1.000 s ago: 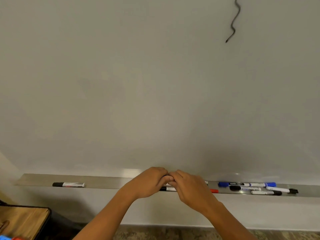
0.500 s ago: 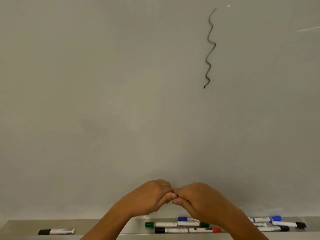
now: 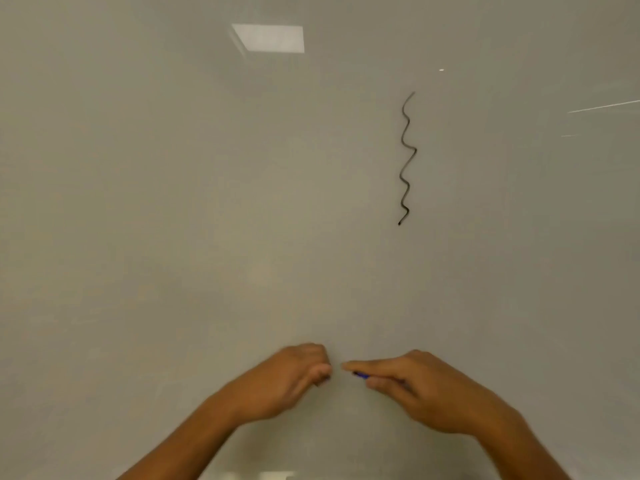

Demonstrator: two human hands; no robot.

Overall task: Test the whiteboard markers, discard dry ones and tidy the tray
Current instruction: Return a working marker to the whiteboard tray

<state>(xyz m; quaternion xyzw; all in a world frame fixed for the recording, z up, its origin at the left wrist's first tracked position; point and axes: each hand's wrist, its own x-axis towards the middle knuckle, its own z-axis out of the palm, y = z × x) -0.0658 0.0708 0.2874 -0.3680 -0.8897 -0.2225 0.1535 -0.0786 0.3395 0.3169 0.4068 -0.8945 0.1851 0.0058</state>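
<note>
Low before the board (image 3: 207, 202), right hand (image 3: 426, 389) pinches a blue marker (image 3: 361, 375), left hand (image 3: 294, 379) fisted, contents unclear, probably the cap; risk: cap dropped, ink smearing fingers.

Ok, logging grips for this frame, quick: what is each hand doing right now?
Left hand: closed in a fist; what it holds cannot be told.
Right hand: closed on a blue-tipped marker.

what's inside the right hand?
A blue marker: only a short blue bit pokes out past the fingers of the right hand. The rest of its body is covered by the hand, so the label and any cap cannot be seen.
</note>
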